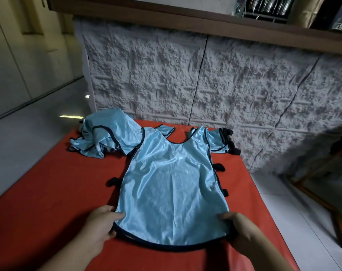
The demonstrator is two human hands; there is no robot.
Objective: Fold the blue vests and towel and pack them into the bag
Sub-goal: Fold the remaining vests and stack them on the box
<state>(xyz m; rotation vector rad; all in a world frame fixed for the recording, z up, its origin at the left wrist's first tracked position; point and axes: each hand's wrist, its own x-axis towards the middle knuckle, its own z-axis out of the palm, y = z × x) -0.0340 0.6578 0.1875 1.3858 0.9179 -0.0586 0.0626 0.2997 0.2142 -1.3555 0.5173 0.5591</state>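
Note:
A shiny light-blue vest [172,184] with dark trim and black side tabs lies spread flat on the red table [54,192], neck opening at the far end. My left hand [101,225] pinches its near left bottom corner, thumb on top of the fabric. My right hand [238,229] grips the near right bottom corner the same way. A crumpled heap of more blue vests [105,137] sits at the table's far left. A small folded stack of blue vests [223,141] lies at the far right. No bag or towel is in view.
A white textured wall panel [205,75] stands right behind the table, under a wooden shelf [185,22]. Pale tiled floor [29,124] runs along the left. A wooden frame [322,192] stands on the floor to the right.

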